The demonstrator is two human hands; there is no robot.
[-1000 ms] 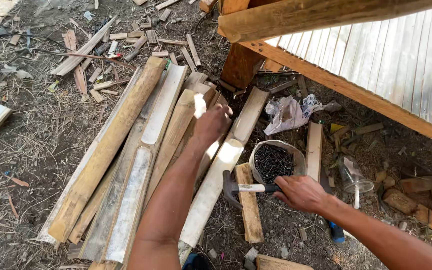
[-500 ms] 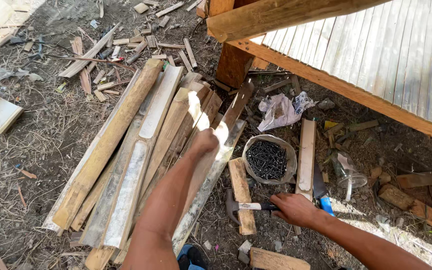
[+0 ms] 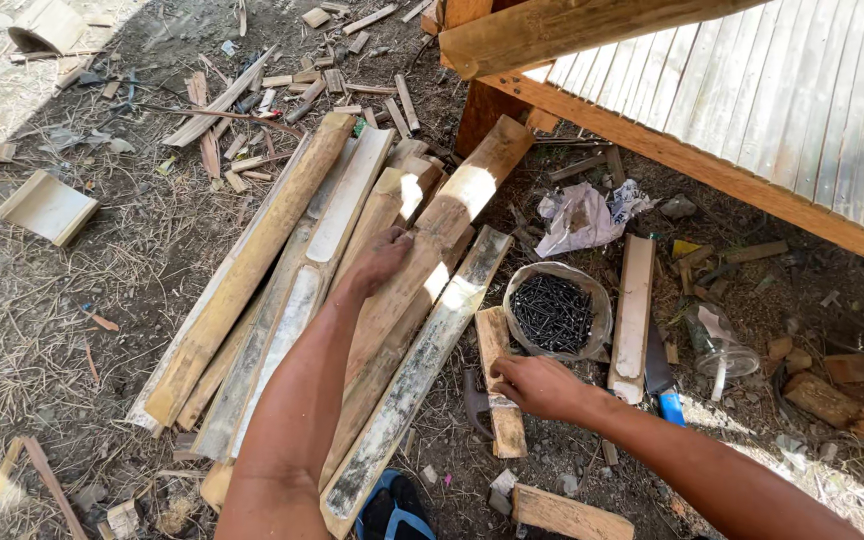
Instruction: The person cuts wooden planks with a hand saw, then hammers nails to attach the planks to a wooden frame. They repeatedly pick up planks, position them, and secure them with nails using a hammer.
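Head view: left hand [image 3: 380,258] grips rough split-bamboo slat [image 3: 422,270].

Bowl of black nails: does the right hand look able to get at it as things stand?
Probably yes. The right hand rests on a short wood block just below the bowl of black nails; the bowl's top is open, and nothing lies between them.

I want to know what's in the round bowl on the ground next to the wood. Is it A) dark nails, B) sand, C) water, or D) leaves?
A: the round bowl is filled with a heap of thin dark nails, sitting on the dirt just beyond the right hand.
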